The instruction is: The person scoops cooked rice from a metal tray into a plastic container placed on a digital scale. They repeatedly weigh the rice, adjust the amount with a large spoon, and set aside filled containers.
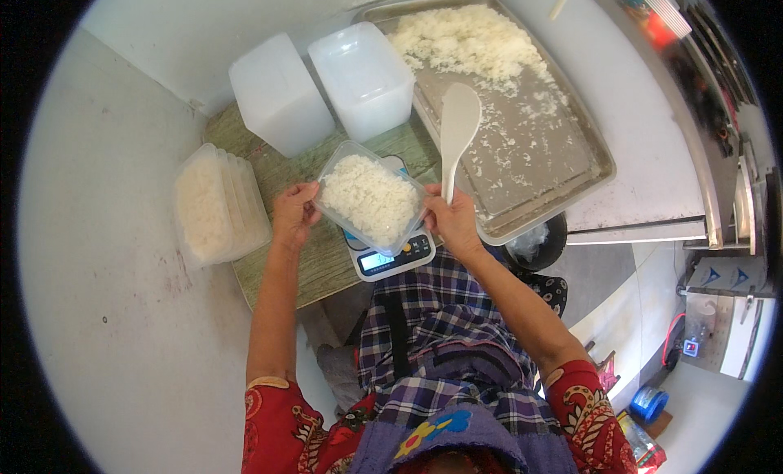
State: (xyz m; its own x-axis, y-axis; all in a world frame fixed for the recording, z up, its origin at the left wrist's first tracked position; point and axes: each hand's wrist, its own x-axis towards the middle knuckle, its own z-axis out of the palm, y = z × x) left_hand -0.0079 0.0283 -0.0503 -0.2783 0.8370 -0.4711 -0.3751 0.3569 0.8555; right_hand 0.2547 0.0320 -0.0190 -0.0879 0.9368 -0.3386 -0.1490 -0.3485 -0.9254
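A clear plastic container [411, 177] filled with cooked white rice [369, 197] is over a digital kitchen scale [394, 266] whose display is lit. My left hand [295, 214] grips the container's left edge between thumb and fingers. At its right edge, my right hand [452, 220] holds the container and also the handle of a pale rice paddle [460, 116], whose blade points away from me. Whether the container rests on the scale or is slightly raised, I cannot tell.
Several rice-filled containers [211, 205] are stacked on the wooden table's [293, 254] left side. Two white plastic stacks or tubs [278, 95] [364, 76] stand behind. A large metal tray [520, 144] with heaped rice [468, 40] lies to the right, above a dark bin [544, 248].
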